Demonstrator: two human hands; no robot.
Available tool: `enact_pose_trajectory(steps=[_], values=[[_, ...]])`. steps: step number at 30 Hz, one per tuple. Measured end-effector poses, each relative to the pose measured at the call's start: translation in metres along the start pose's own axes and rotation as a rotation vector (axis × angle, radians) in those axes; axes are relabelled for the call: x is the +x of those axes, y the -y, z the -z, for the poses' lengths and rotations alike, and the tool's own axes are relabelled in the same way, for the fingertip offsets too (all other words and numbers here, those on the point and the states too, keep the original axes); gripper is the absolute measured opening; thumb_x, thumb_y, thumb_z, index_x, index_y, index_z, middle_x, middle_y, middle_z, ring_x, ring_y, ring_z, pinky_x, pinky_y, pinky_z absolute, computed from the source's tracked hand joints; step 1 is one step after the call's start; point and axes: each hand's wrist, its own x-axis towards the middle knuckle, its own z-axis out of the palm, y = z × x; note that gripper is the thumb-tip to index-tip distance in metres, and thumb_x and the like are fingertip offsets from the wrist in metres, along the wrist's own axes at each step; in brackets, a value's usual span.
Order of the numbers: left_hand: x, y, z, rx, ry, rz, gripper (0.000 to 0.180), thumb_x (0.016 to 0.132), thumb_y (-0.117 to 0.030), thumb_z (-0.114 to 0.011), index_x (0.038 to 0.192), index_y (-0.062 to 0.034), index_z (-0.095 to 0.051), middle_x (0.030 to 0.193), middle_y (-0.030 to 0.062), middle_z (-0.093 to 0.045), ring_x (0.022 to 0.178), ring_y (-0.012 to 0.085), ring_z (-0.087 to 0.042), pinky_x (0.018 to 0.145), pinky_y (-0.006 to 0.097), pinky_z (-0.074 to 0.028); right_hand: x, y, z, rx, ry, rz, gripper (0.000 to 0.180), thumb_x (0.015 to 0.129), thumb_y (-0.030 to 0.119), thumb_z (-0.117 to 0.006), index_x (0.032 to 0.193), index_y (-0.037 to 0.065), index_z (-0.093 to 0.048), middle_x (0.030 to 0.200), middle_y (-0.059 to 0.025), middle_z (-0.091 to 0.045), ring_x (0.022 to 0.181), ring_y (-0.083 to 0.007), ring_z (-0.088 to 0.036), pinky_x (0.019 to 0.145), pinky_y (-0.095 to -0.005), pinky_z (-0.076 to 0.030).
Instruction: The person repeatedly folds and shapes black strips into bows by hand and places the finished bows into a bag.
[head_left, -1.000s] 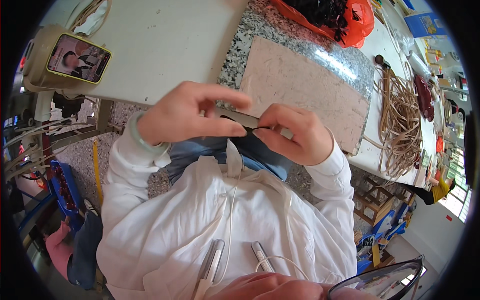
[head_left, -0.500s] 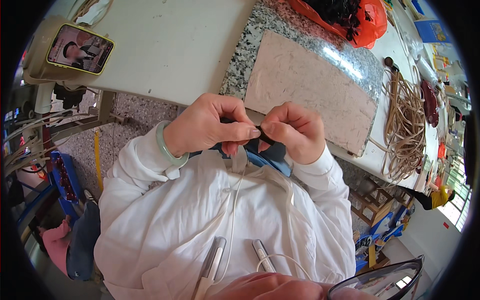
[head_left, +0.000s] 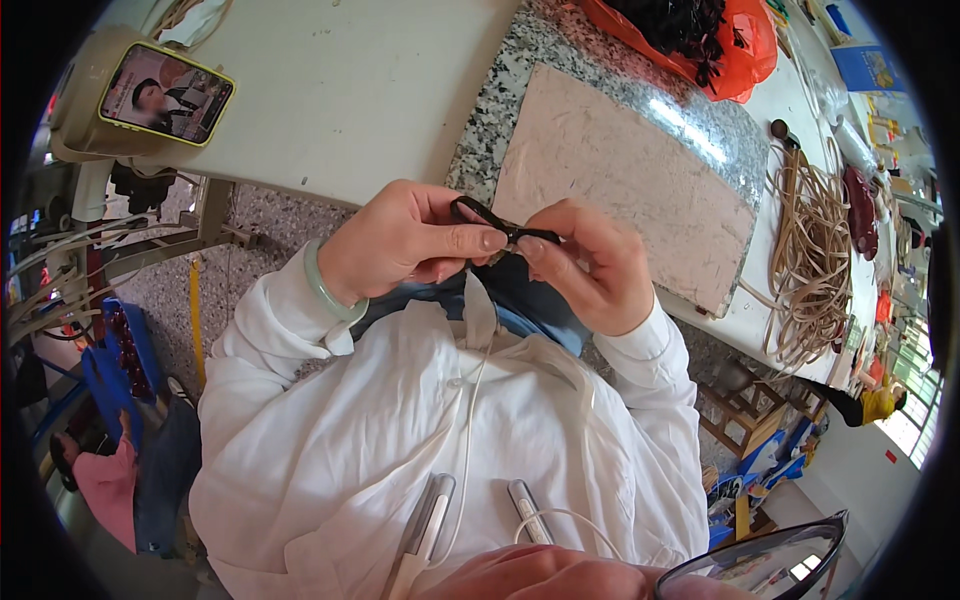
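Both hands pinched a small dark strap piece (head_left: 497, 222) between them, left hand (head_left: 400, 243) at its looped end, right hand (head_left: 585, 262) at the other. It looked light and pliable, best gripped by its ends, just short of the table (head_left: 350, 100).

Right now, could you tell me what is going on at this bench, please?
A person in a white jacket holds a small dark strip pinched between both hands, close to the body. The left hand has it between thumb and fingers; the right hand pinches its other end. Just beyond lies a pinkish board on a speckled stone slab, with a bundle of tan cords to the right.
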Motion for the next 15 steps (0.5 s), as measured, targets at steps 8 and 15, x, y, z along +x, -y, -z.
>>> enact_pose_trajectory(steps=[8, 15], values=[[-0.010, 0.010, -0.023, 0.106, -0.165, -0.288, 0.008, 0.082, -0.007, -0.066, 0.085, 0.0006, -0.063, 0.069, -0.0007, -0.058, 0.055, 0.0028, -0.045, 0.047, 0.019, -0.035, -0.002, -0.005, -0.012, 0.310, -0.071, -0.053, 0.009, 0.083, 0.005, -0.054, 0.085, -0.003, -0.056, 0.076, -0.0093, -0.057, 0.056, -0.0147, -0.053, 0.048, -0.0279, -0.042], [-0.013, -0.004, -0.022, 0.098, -0.159, -0.363, 0.009, 0.083, -0.004, -0.062, 0.089, 0.0011, -0.059, 0.080, 0.0019, -0.062, 0.073, 0.0063, -0.056, 0.065, 0.019, -0.044, 0.000, 0.010, -0.005, 0.904, 0.033, -0.547, 0.019, 0.091, 0.017, -0.053, 0.091, -0.002, -0.057, 0.075, -0.0081, -0.061, 0.059, -0.0095, -0.054, 0.050, -0.0223, -0.046]])
